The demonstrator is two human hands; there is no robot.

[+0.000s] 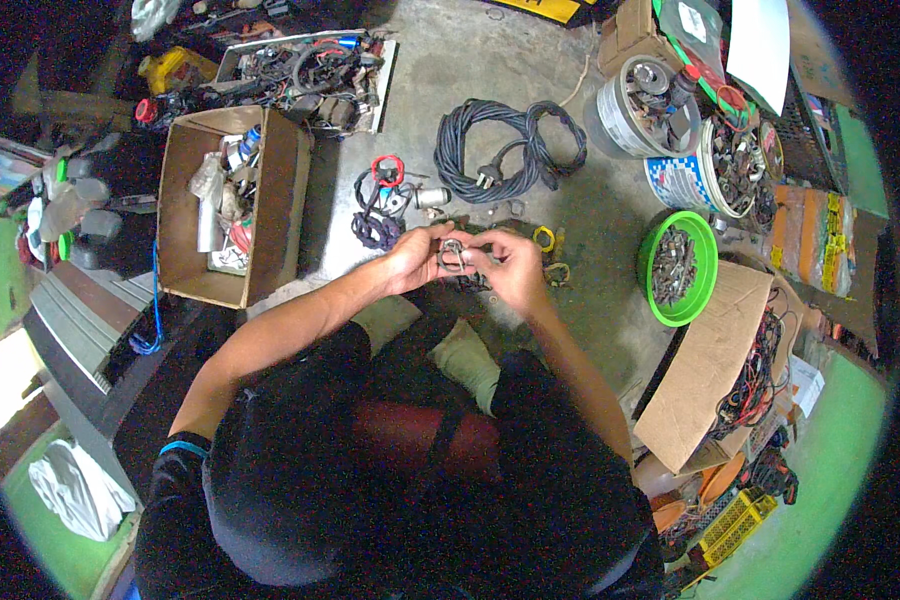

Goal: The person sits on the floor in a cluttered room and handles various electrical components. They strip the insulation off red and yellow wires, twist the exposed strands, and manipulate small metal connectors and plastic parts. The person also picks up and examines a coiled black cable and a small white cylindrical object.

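Near the middle of the view, my left hand (415, 258) and my right hand (510, 262) both grip a small grey metal piece (452, 254), partly hidden by my fingers. Both hands are closed on it. Just beyond them are a tangle of dark cord with a red loop (378, 228), a small silver cylinder (432, 198) and a coiled black cable (460, 150) with a plug. Yellow rings (544, 238) lie right of my right hand, and small loose parts lie beneath my hands, partly hidden.
A cardboard box of scrap (178, 205) is left, a tray of tangled parts (380, 85) behind it. At right are a grey bucket (620, 125), a checked bucket (675, 180), a green basin of metal bits (702, 270), a cardboard box of wires (695, 385) and a yellow crate (732, 525).
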